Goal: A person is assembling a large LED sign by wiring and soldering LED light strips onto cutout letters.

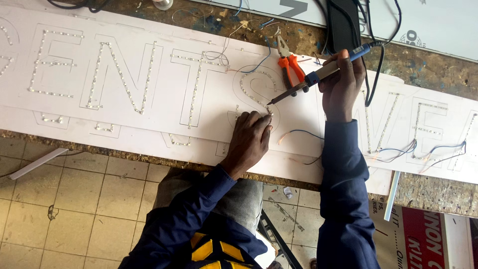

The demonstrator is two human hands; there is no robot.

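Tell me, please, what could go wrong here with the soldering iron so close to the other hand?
The soldering iron tip sits right beside the left hand fingertips, so a slip could burn them. Its cord loops across the white board and might snag, jerking the right hand. Loose thin wires nearby could melt.

White board (149, 107), letters picked out in dotted rows of pale lights (122, 74). Soldering iron (323, 73): blue grip, cream collar, dark shaft, black cord. Pliers (290, 67) behind it, bright orange handles, grey steel jaws. Thin blue wires (298, 132) and a few reddish ones curl over the white. Bench (438, 192) speckled brown chipboard, flecked with blue. Sleeves (343, 199) navy; yellow and black patch low on the jacket (216, 249). Trousers (239, 197) grey. Floor tiles (74, 204) beige, stained. Red and white sign (428, 239) at the corner.
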